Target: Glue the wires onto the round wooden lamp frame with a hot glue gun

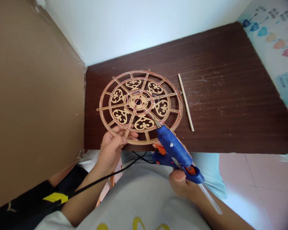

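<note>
A round tan openwork frame [147,135], with spokes and scroll-shaped cutouts, is held at the near edge of the table. Thin red and white wires run around its rings and gather at its hub. My left hand [112,145] grips the near-left rim, thumb on top and fingers beneath. In my right hand [182,183] is a blue hot glue gun [174,145] with an orange trigger, a clear glue stick poking out of its back. The gun's metal nozzle points at the frame's near-right part, close to the wires; whether it touches them I cannot tell.
A thin wooden stick [186,102] lies on the dark brown table [230,89] right of the frame. A cardboard panel [36,86] stands along the left side. The glue gun's black cord [105,177] crosses my left forearm. A white wall is behind, a printed sheet at right.
</note>
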Demonstrator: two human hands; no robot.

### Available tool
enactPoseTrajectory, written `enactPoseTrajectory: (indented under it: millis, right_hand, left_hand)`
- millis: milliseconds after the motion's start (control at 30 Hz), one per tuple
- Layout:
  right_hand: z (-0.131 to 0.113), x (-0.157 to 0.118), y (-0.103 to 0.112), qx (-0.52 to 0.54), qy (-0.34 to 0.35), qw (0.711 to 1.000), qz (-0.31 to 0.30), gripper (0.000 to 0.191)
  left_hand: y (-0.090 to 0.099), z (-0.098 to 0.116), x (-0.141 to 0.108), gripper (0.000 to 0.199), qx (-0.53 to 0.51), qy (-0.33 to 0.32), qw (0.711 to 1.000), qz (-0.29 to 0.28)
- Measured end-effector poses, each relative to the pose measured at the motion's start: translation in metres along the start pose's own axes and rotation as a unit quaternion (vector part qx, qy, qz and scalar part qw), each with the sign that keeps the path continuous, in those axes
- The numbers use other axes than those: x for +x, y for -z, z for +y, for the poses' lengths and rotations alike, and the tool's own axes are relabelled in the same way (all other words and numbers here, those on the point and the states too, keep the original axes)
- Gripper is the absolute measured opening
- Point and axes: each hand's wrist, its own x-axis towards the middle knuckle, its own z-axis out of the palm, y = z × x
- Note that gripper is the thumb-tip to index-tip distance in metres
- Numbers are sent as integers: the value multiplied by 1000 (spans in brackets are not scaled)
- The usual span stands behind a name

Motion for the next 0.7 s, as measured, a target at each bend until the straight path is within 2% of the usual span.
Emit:
enactPoseTrajectory:
  millis: [167,300,433,567,700]
  right_hand:
    - [0,2,-1,-10,26,999,27,76]
    - [3,2,-2,-19,35,998,42,70]
    - [13,-4,-3,-4,23,999,29,82]
    - [23,-12,-5,10,9,1000,10,87]
    - [12,-15,1,38,-70,997,19,77]
  left_hand:
    - [3,-2,0,40,-11,-6,1000,11]
    - [9,-7,2,43,-35,-19,999,-24]
    - [9,-14,0,44,-78,-59,994,-58]
    - [0,-23,2,42,-113,-102,988,-4]
    - [-10,-25,7,43,-143,-181,972,54]
